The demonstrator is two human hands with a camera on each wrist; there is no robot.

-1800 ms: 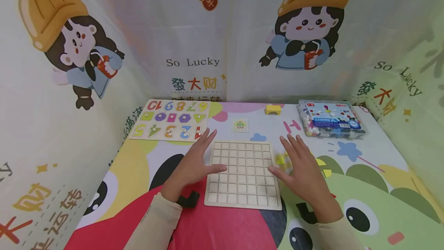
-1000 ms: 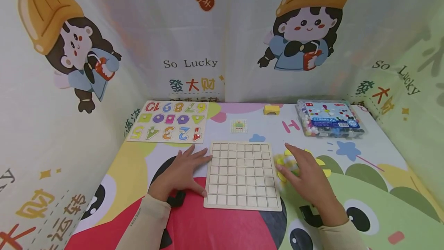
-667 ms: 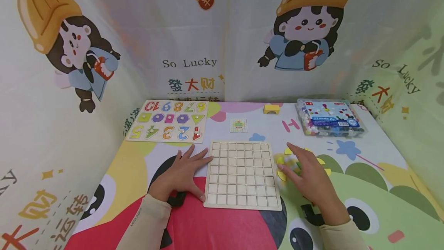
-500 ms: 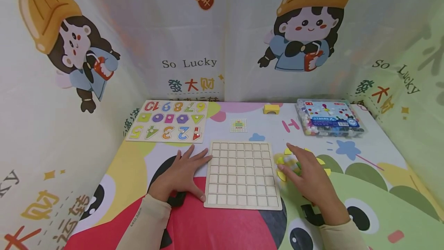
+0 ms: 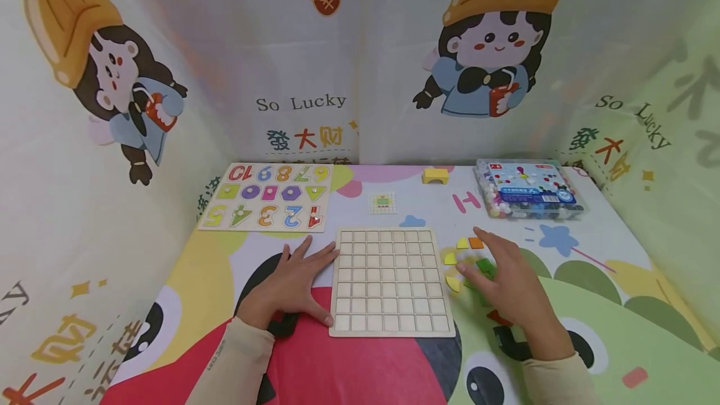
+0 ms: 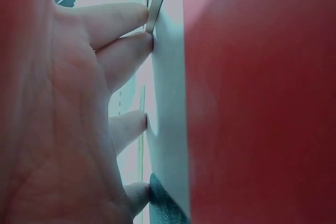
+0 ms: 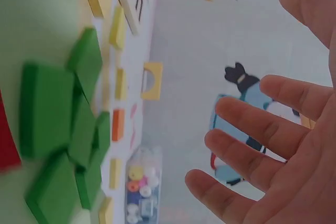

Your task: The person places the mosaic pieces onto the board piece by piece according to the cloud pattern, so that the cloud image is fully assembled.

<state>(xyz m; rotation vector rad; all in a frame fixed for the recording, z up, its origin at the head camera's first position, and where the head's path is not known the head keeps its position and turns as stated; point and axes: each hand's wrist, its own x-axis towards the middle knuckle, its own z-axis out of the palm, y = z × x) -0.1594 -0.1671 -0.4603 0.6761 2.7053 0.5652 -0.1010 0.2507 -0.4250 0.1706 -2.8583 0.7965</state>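
Note:
A bare wooden grid board (image 5: 390, 280) lies flat near the table's front. My left hand (image 5: 292, 281) rests palm down on the mat beside it, straight fingers (image 6: 123, 51) touching the board's left edge. To the right of the board, my right hand (image 5: 506, 280) hovers with spread fingers (image 7: 252, 145) over a loose pile of small flat tiles. Green tiles (image 7: 58, 129) lie under the palm. Yellow tiles (image 5: 450, 259) and an orange tile (image 5: 475, 242) lie beside them. Neither hand holds anything.
A number and shape puzzle board (image 5: 267, 197) lies at the back left. A small pattern card (image 5: 383, 203), a yellow arch block (image 5: 435, 175) and a clear box of beads (image 5: 529, 189) sit along the back. Printed cloth walls close three sides.
The right hand has slid rightward away from the board's edge over the tile pile, uncovering orange and yellow tiles. The left hand left the board earlier and now stays at its left edge.

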